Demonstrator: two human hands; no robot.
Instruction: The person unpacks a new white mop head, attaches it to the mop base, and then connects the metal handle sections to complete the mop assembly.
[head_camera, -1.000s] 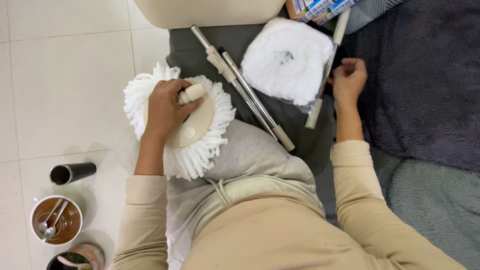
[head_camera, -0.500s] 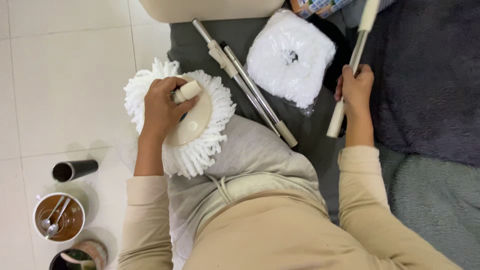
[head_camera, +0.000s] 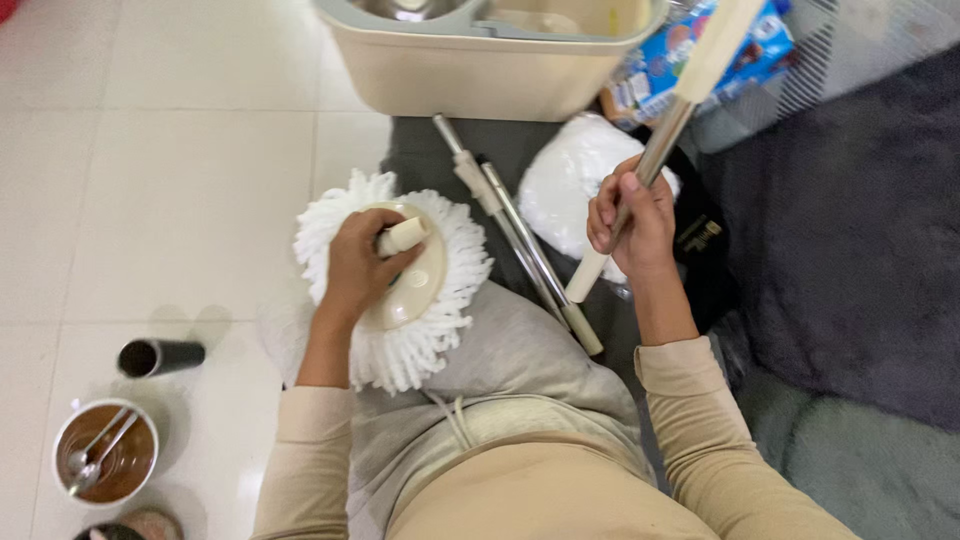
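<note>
My left hand (head_camera: 362, 262) grips a round mop head (head_camera: 440, 262) with white fringe and a cream plastic disc, held against my knee; a short cream socket sticks up between my fingers. My right hand (head_camera: 632, 220) is closed around a metal handle pole (head_camera: 672, 120) with cream ends, lifted and slanting from upper right down toward my lap. Under it lies a spare white mop refill in a clear bag (head_camera: 565, 180). Two more pole sections (head_camera: 510, 225) rest on the grey cloth between my hands.
A cream mop bucket (head_camera: 470, 70) stands at the top. A blue printed package (head_camera: 690, 55) lies beside it. On the white tile floor at left are a black cylinder (head_camera: 160, 356) and a cup with spoons (head_camera: 104, 462). Dark and grey-green rugs (head_camera: 850, 250) cover the right.
My right hand picked up the pole that lay beside the bagged refill and raised it, swinging it toward the middle. My left hand kept its grip on the mop head. The view shifted up.
</note>
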